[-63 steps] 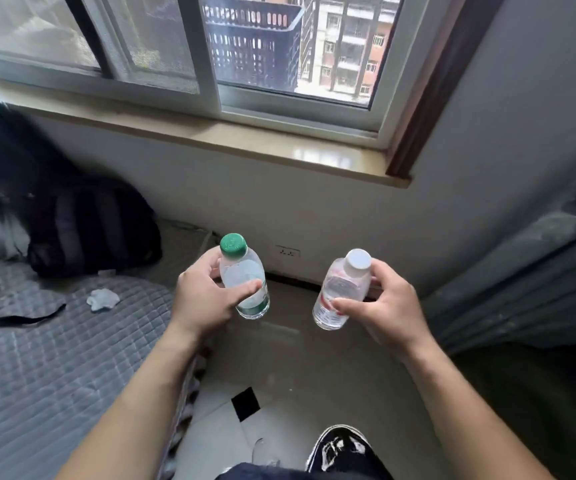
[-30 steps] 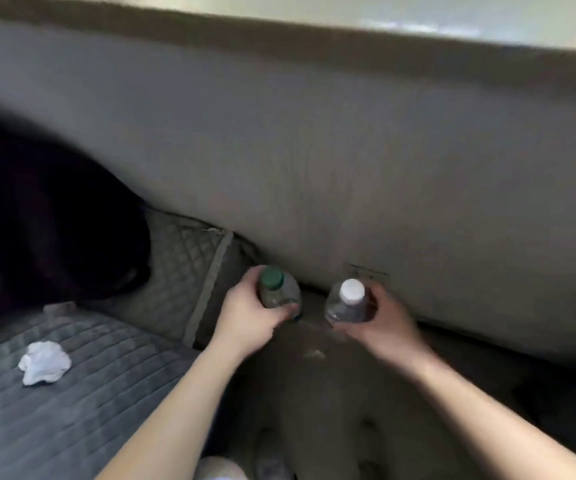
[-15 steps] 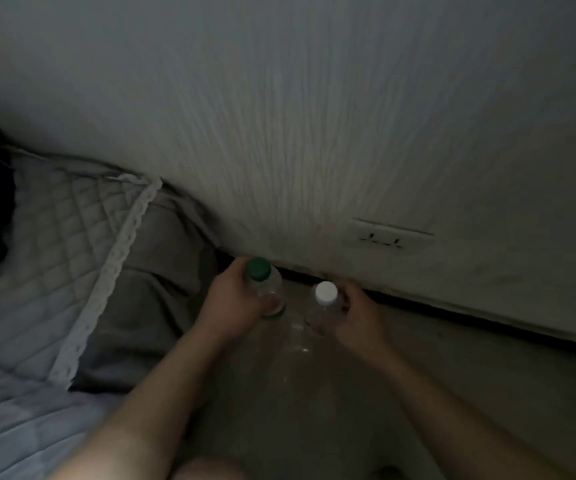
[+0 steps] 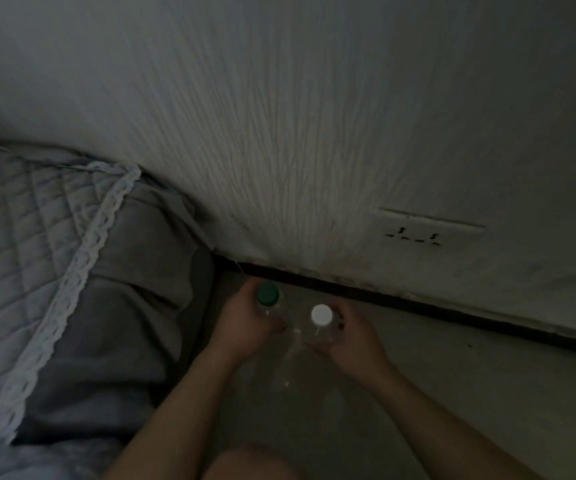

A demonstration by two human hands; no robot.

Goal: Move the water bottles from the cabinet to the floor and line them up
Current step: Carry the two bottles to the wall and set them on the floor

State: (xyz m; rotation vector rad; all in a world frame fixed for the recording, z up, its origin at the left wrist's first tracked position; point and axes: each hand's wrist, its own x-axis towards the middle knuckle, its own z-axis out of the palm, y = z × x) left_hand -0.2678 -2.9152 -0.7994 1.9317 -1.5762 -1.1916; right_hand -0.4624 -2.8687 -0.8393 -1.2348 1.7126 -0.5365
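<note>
- Left hand (image 4: 245, 329) and right hand (image 4: 352, 341) — both bare.
- Left forearm (image 4: 172, 417), right forearm (image 4: 435, 420) — bare down to the frame's edge.
- Knee (image 4: 248, 464) bare, rounded, dimly lit.

On the left, quilted cloth (image 4: 20, 237), matt and soft-looking, edged with white lace trim (image 4: 82, 258). Just beside it, plain grey fabric (image 4: 134, 299), matt and creased. On the far wall (image 4: 279, 133), rough ribbed finish, matt, with a smooth plastic socket plate (image 4: 428, 230) at the right. Along its foot, dark matt skirting (image 4: 418, 304). Smooth floor (image 4: 470, 382), slightly glossy near the middle. Clear shiny plastic for the green-capped bottle (image 4: 268, 295) and the white-capped bottle (image 4: 321, 314); opaque plastic caps.
</note>
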